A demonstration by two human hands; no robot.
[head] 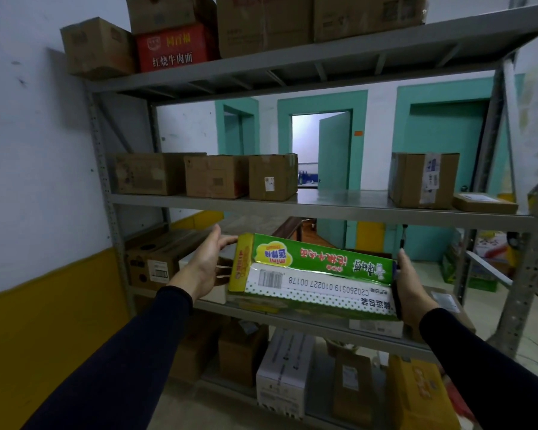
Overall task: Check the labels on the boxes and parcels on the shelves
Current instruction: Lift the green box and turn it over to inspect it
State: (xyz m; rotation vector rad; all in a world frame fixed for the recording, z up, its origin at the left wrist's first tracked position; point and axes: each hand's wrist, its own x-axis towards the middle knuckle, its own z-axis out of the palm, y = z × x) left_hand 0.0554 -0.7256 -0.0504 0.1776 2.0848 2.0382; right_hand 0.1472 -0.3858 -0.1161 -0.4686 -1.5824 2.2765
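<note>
Grey steel shelves (pixel 323 209) stand against a white wall with a yellow lower band, and teal doors show through the open back. Between both hands, at the level of the third shelf down, is a green carton (pixel 314 274) — printing upside down, a white barcode strip along its near face, its left end yellow. The left hand (pixel 204 268) lies flat against that yellow end, fingers straight and spread, thumb up. The right hand (pixel 409 287) presses the opposite end, fingers mostly hidden behind the carton, so I cannot tell how far they curl. Brown boxes (pixel 212 176) sit in a row on the shelf above, with another labelled box (pixel 423 180) well apart to the right. A red box (pixel 174 48) sits among brown ones on the top shelf — more parcels below.
</note>
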